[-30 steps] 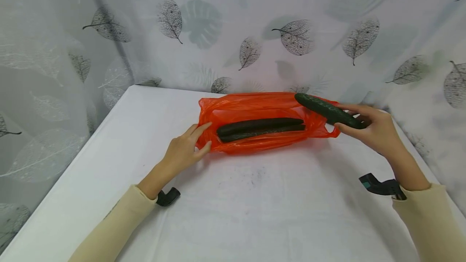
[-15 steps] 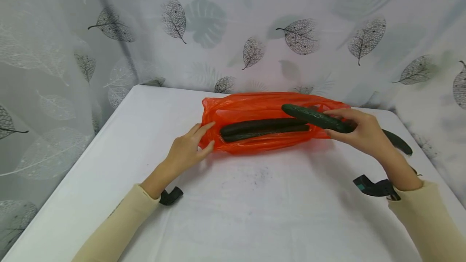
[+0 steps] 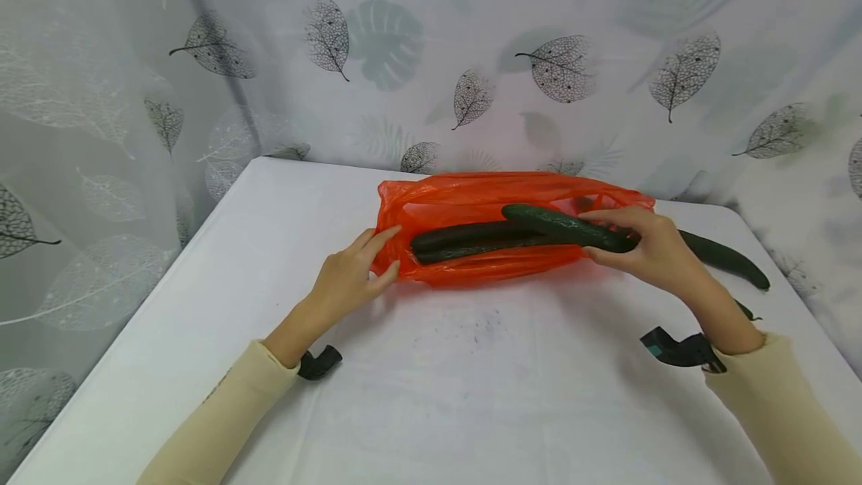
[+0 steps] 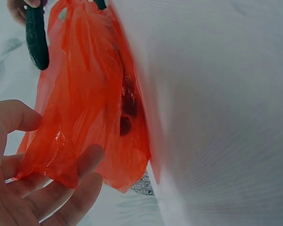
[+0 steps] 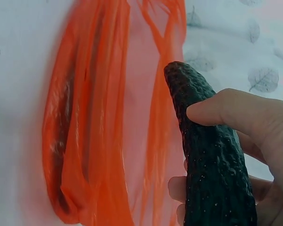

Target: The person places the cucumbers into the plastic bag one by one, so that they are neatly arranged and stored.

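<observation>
My right hand (image 3: 643,245) grips a dark green cucumber (image 5: 212,155) near one end, thumb on one side and fingers on the other. In the head view this cucumber's far end overlaps two cucumbers (image 3: 465,239) that lie lengthwise in a thin red plastic bag (image 3: 485,272). My left hand (image 3: 346,275) is at the bag's left end, thumb and fingers spread apart. In the left wrist view the bag's crumpled corner (image 4: 56,160) lies against those fingers (image 4: 85,188).
Another cucumber (image 3: 723,257) lies on the white-covered table (image 3: 485,395) behind my right hand. A further cucumber tip (image 3: 746,310) shows beside my right wrist, mostly hidden by the arm. A leaf-patterned curtain (image 3: 431,58) hangs along the table's back and sides.
My right hand has carried the cucumber left and lower, over the bag. The cucumbers lying at the right have come into sight behind it. The left hand stays at the bag.
</observation>
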The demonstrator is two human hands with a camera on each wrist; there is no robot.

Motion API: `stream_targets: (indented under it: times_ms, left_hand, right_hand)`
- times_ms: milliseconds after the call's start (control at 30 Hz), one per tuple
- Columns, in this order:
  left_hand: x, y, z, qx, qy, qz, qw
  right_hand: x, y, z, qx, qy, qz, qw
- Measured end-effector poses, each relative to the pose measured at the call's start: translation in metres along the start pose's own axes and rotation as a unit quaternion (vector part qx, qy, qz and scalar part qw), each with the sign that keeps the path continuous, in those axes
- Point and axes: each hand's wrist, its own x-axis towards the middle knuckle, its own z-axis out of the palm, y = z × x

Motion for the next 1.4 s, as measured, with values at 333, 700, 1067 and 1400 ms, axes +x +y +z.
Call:
stream_targets:
  times_ms: [333, 700, 1067, 1400]
  left_hand:
    - [0.005, -0.001, -0.001, 0.009, -0.004, 0.009, 0.9999]
    - [0.004, 0.001, -0.001, 0.004, -0.010, 0.005, 0.9999]
    - [0.000, -0.001, 0.001, 0.004, -0.006, 0.009, 0.9999]
    - [-0.001, 0.001, -0.001, 0.006, -0.007, 0.002, 1.0000]
  right_hand:
    - [0.010, -0.004, 0.019, 0.015, -0.015, -0.021, 0.9996]
    - [0.026, -0.011, 0.031, 0.025, -0.067, -0.016, 0.9973]
    - [0.043, -0.019, 0.049, -0.009, -0.118, -0.013, 0.9929]
    - [0.059, -0.028, 0.065, -0.014, -0.147, -0.013, 0.9890]
